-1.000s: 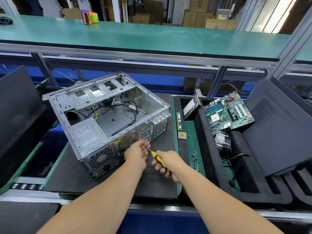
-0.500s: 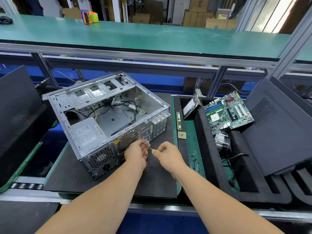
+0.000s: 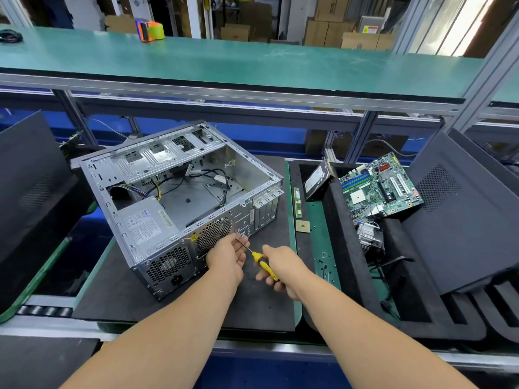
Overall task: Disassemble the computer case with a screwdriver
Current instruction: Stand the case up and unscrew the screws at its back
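An open silver computer case (image 3: 179,203) lies on its side on a black mat (image 3: 261,301), rear panel toward me, with a power supply (image 3: 147,220) and loose cables inside. My right hand (image 3: 283,269) grips the yellow-and-black handle of a screwdriver (image 3: 262,262), whose thin shaft points up-left toward the case's rear panel by the round fan grille (image 3: 213,233). My left hand (image 3: 229,258) rests against that panel with its fingers curled around the screwdriver's tip.
A removed motherboard (image 3: 382,186), a hard drive (image 3: 317,181) and a heatsink (image 3: 369,237) lie in black foam trays on the right. A memory stick (image 3: 297,202), a CPU chip (image 3: 302,226) and several loose screws (image 3: 325,268) sit on the green strip. Dark side panels lean left and right.
My right hand slid up the screwdriver toward the tip, then back down the handle and slightly right. The left hand and the case have stayed in place.
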